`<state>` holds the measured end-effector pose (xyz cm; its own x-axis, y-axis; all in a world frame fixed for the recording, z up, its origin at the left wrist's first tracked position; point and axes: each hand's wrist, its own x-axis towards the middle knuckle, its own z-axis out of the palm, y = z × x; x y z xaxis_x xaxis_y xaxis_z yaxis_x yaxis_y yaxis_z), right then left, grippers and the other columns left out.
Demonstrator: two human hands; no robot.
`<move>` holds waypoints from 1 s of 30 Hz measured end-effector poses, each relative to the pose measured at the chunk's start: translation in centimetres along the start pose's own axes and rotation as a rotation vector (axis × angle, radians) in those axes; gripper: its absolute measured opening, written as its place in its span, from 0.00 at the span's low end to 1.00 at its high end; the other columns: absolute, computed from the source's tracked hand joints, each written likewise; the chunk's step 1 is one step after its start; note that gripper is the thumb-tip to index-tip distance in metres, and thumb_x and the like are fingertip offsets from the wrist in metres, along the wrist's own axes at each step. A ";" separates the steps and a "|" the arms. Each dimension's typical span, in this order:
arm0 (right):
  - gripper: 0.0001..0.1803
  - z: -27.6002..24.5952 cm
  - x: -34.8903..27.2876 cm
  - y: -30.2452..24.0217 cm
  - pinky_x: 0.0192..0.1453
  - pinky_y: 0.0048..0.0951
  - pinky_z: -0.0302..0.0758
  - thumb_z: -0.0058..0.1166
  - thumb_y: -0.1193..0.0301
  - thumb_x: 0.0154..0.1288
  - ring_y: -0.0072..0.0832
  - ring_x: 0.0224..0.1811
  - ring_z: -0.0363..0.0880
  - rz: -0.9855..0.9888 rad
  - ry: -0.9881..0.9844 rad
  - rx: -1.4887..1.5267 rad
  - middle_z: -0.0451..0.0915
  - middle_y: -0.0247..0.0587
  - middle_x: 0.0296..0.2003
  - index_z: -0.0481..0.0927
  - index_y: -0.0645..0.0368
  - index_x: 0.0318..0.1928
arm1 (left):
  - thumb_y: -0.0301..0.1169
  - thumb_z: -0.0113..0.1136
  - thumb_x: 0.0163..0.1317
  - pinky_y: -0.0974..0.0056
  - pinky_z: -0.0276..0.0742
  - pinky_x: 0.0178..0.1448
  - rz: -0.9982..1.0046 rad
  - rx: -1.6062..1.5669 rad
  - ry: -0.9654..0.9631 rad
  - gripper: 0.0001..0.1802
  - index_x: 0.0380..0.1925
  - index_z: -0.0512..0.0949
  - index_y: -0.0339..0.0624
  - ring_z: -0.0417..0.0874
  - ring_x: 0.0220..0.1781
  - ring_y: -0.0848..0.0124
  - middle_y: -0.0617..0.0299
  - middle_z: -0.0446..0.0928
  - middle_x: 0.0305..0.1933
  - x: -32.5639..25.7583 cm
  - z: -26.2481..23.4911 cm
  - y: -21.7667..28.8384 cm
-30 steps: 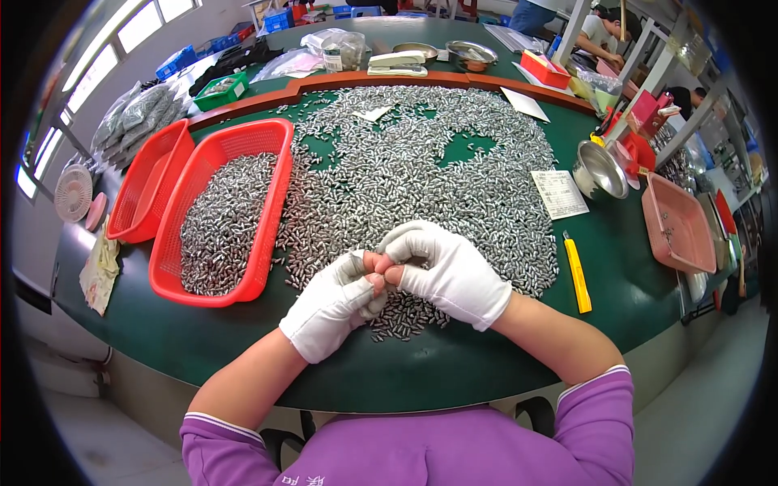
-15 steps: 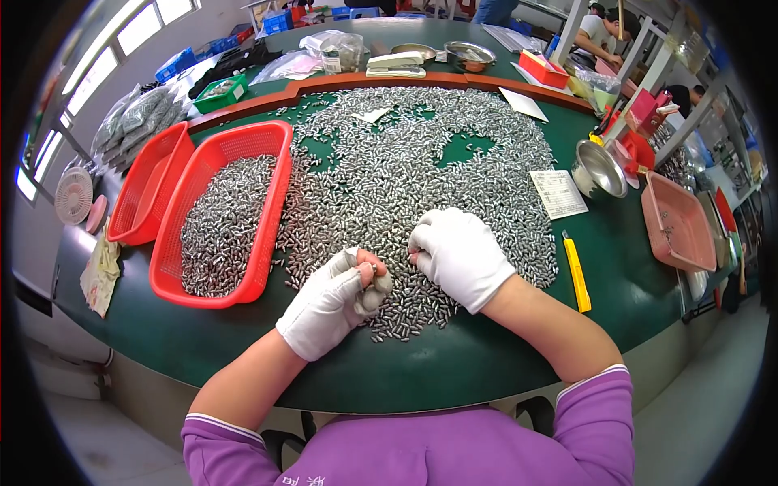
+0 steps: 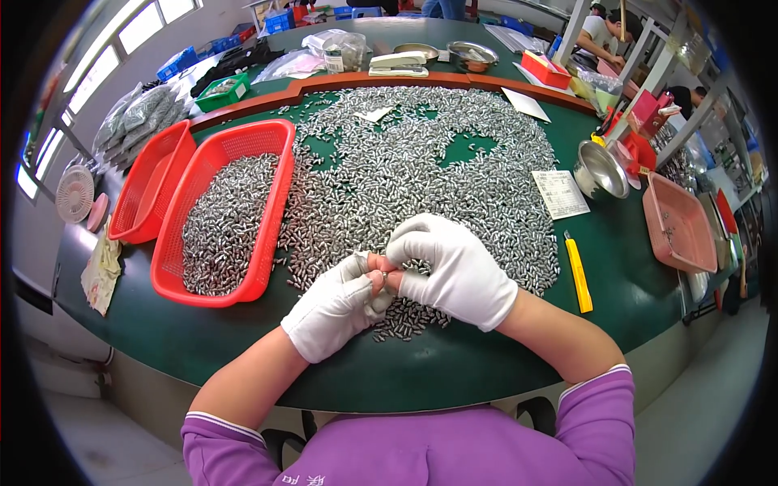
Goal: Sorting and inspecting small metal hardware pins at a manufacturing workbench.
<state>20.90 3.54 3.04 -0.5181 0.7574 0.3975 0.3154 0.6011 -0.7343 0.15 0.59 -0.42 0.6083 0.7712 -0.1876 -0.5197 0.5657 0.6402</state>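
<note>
My left hand [image 3: 336,306] and my right hand [image 3: 454,271] wear white gloves with some fingertips bare. They meet fingertip to fingertip over the near part of a wide spread of small silvery metal pieces [image 3: 454,190], pointed at the ends. Thumb and fingers of the left are pinched, and a tiny silvery metal piece seems to sit there, mostly hidden. The right hand's thumb and forefinger close on that same spot. The left hand's other fingers are curled, with their inside out of sight. To the left, a red perforated basket [image 3: 279,206] holds a heap of similar pieces.
Another red basket [image 3: 130,215] stands farther left. A yellow cutter knife [image 3: 578,271], a printed sheet [image 3: 561,194], a steel bowl [image 3: 601,170] and a pink tub [image 3: 681,223] lie at the right. A brown wooden strip [image 3: 389,80] edges the far side. Another person works at the back right.
My right hand has moved left and down from the spread until its fingertips meet those of my left hand. My left hand has shifted only slightly.
</note>
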 end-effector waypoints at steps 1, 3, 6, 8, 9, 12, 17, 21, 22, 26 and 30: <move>0.10 0.0 -0.1 0.0 0.48 0.32 0.77 0.70 0.72 0.53 0.34 0.41 0.80 -0.014 -0.013 -0.012 0.80 0.38 0.39 0.84 0.55 0.36 | 0.35 0.66 0.65 0.74 0.71 0.46 -0.002 -0.001 -0.001 0.17 0.50 0.72 0.45 0.74 0.41 0.81 0.67 0.79 0.44 0.0 0.1 0.1; 0.10 -0.1 -0.1 -0.4 0.48 0.32 0.77 0.71 0.72 0.53 0.34 0.41 0.80 0.014 -0.008 -0.003 0.80 0.38 0.38 0.85 0.55 0.36 | 0.33 0.64 0.67 0.74 0.71 0.46 -0.024 0.039 0.008 0.14 0.48 0.73 0.45 0.75 0.41 0.80 0.67 0.79 0.44 -0.1 0.2 0.4; 0.13 -0.1 0.0 -0.8 0.49 0.31 0.77 0.71 0.71 0.53 0.34 0.42 0.80 0.023 0.008 -0.065 0.80 0.39 0.37 0.85 0.55 0.39 | 0.32 0.63 0.68 0.74 0.71 0.44 0.004 0.116 0.087 0.11 0.46 0.74 0.45 0.74 0.38 0.80 0.66 0.80 0.45 -0.2 0.2 0.3; 0.16 0.0 0.1 -0.9 0.49 0.31 0.78 0.70 0.71 0.54 0.35 0.43 0.81 0.106 0.016 -0.042 0.79 0.41 0.38 0.84 0.55 0.44 | 0.32 0.63 0.68 0.74 0.70 0.43 0.031 0.144 0.099 0.10 0.45 0.74 0.45 0.73 0.36 0.80 0.66 0.79 0.44 -0.2 0.3 0.2; 0.16 -0.1 0.2 -0.7 0.49 0.31 0.78 0.70 0.71 0.54 0.35 0.43 0.81 0.106 0.018 -0.042 0.79 0.41 0.38 0.84 0.55 0.44 | 0.32 0.62 0.68 0.74 0.70 0.42 0.060 0.172 0.112 0.09 0.44 0.74 0.45 0.72 0.35 0.80 0.66 0.79 0.43 -0.2 0.3 0.2; 0.17 -0.9 0.6 1.1 0.53 0.37 0.77 0.65 0.66 0.58 0.40 0.47 0.80 0.101 -0.046 -0.303 0.80 0.44 0.42 0.83 0.54 0.48 | 0.33 0.63 0.67 0.73 0.69 0.40 0.072 0.073 0.081 0.09 0.42 0.74 0.46 0.70 0.32 0.79 0.65 0.77 0.40 -0.1 -0.2 0.1; 0.11 -0.8 0.1 3.6 0.50 0.41 0.77 0.63 0.63 0.57 0.41 0.44 0.80 0.107 -0.160 -0.653 0.80 0.41 0.39 0.84 0.51 0.40 | 0.38 0.62 0.68 0.72 0.69 0.39 0.044 -0.014 0.014 0.11 0.40 0.74 0.47 0.70 0.32 0.77 0.64 0.75 0.38 0.1 -0.6 0.1; 0.08 -0.2 -0.1 3.8 0.47 0.42 0.77 0.62 0.64 0.57 0.41 0.41 0.80 0.036 -0.117 -0.677 0.80 0.41 0.34 0.82 0.53 0.33 | 0.42 0.60 0.69 0.70 0.69 0.40 0.032 -0.036 -0.041 0.12 0.39 0.73 0.48 0.71 0.33 0.76 0.64 0.75 0.39 0.2 -0.7 0.2; 0.08 -0.3 -0.1 3.7 0.47 0.42 0.77 0.62 0.64 0.57 0.41 0.41 0.80 0.036 -0.117 -0.677 0.80 0.41 0.34 0.82 0.53 0.33 | 0.42 0.60 0.69 0.70 0.69 0.40 0.032 -0.036 -0.042 0.12 0.39 0.73 0.48 0.71 0.33 0.76 0.64 0.75 0.39 0.2 -0.7 0.1; 0.10 -1.4 0.0 2.2 0.47 0.41 0.77 0.63 0.65 0.57 0.41 0.40 0.80 0.115 -0.104 -0.771 0.79 0.40 0.34 0.82 0.52 0.39 | 0.42 0.60 0.69 0.70 0.69 0.40 0.019 -0.050 -0.024 0.11 0.39 0.73 0.49 0.70 0.33 0.75 0.64 0.75 0.39 0.2 -0.8 0.1; 0.07 -1.7 -0.2 2.8 0.47 0.41 0.77 0.62 0.65 0.57 0.41 0.40 0.80 0.203 -0.178 -0.767 0.79 0.40 0.33 0.83 0.50 0.35 | 0.38 0.62 0.67 0.70 0.69 0.40 0.028 -0.113 -0.064 0.10 0.40 0.73 0.49 0.71 0.33 0.76 0.63 0.75 0.40 0.2 -1.1 -0.2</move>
<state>23.21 5.50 1.83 -0.4903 0.8574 0.1563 0.8405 0.5126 -0.1756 -0.32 1.00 -1.41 0.6280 0.7688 -0.1208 -0.5989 0.5766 0.5557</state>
